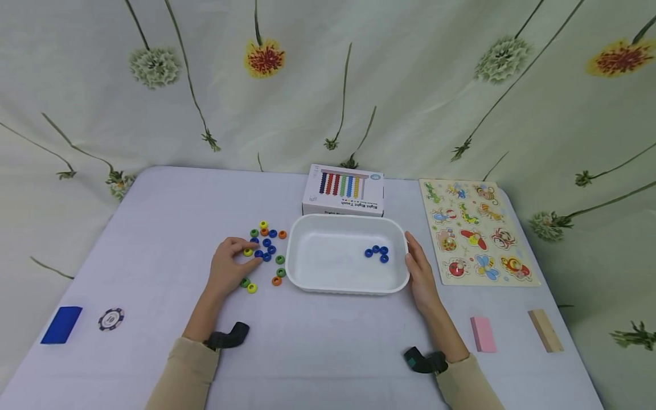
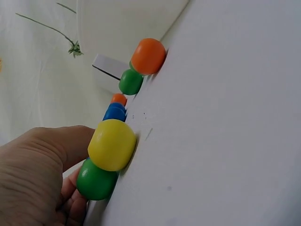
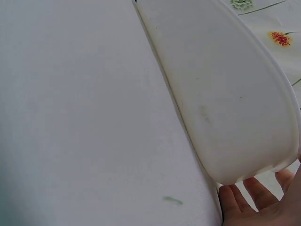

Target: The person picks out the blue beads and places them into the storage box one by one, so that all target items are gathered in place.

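My left hand (image 1: 228, 266) is over the loose beads left of the tray. Its thumb and index finger lie on either side of a blue bead (image 1: 258, 254); whether they pinch it I cannot tell. In the left wrist view, a yellow bead (image 2: 112, 145) and a green bead (image 2: 96, 180) partly hide those fingers. At the right end of the white plastic tray (image 1: 328, 279), my right hand (image 1: 422, 279) holds the rim and wall. The right wrist view shows its fingertips against the tray's end wall (image 3: 235, 108). Several blue beads (image 1: 376, 249) lie inside the tray.
Behind the tray lies a toy box (image 1: 343, 191). An animal puzzle board (image 1: 479, 233) is at the right, with a pink block (image 1: 483, 334) and a wooden block (image 1: 545, 330) nearer. A blue card-like piece (image 1: 61, 325) and a poker chip (image 1: 111, 319) lie at the left.
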Available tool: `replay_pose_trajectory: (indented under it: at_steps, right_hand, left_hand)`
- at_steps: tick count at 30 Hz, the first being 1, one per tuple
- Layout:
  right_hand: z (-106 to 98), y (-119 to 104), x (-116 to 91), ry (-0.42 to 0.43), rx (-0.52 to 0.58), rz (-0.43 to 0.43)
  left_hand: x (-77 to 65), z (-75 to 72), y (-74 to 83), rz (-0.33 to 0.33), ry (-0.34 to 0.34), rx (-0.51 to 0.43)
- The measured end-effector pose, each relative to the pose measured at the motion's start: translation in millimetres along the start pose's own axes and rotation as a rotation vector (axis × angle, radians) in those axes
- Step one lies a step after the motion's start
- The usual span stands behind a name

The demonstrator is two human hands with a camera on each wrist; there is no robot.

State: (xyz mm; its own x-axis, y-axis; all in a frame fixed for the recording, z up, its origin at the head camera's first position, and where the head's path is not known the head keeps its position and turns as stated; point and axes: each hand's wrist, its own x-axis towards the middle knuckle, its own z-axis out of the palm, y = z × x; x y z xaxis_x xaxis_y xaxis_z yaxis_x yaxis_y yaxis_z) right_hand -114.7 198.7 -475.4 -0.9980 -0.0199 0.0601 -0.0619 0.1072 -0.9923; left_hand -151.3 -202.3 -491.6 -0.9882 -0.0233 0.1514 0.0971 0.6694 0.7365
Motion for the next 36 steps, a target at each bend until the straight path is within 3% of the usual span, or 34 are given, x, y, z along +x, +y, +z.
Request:
replay_pose_trajectory:
  at_steps: [5,10,15,19,22,27,32,36]
  right_hand:
    - [-2.0,10.7,2.3,0.005,-0.002,-0.017]
    - [-1.3,12.7,2.7,-0.001,0.01,-0.026]
    - [-1.1,9.9,1.9,-0.004,0.024,-0.012]
    - [0.9,-3.2,-1.4,-0.009,0.014,-0.015]
    - [1.0,-3.0,-0.8,-0.014,0.011,-0.02]
    - [-1.7,11.1,3.8,-0.01,0.024,-0.026]
    - [-1.0,12.6,4.3,-0.004,0.023,-0.041]
    - [-1.2,11.8,3.3,0.001,0.022,-0.071]
  left_hand:
    - [0.7,-0.2,0.5,0.013,-0.007,0.034]
    - [4.1,-9.9,8.8,-0.024,-0.074,0.075]
    - [13.9,-26.1,48.3,-0.011,-0.105,0.12]
    - [23.5,-24.7,92.1,0.055,-0.131,0.039]
    - [30.5,-9.9,121.7,0.096,-0.193,-0.071]
    - [42.1,35.8,152.4,0.086,-0.307,-0.186]
    - [54.0,82.2,164.1,0.002,-0.389,-0.28]
    - [60.2,110.9,166.0,-0.013,-0.431,-0.312]
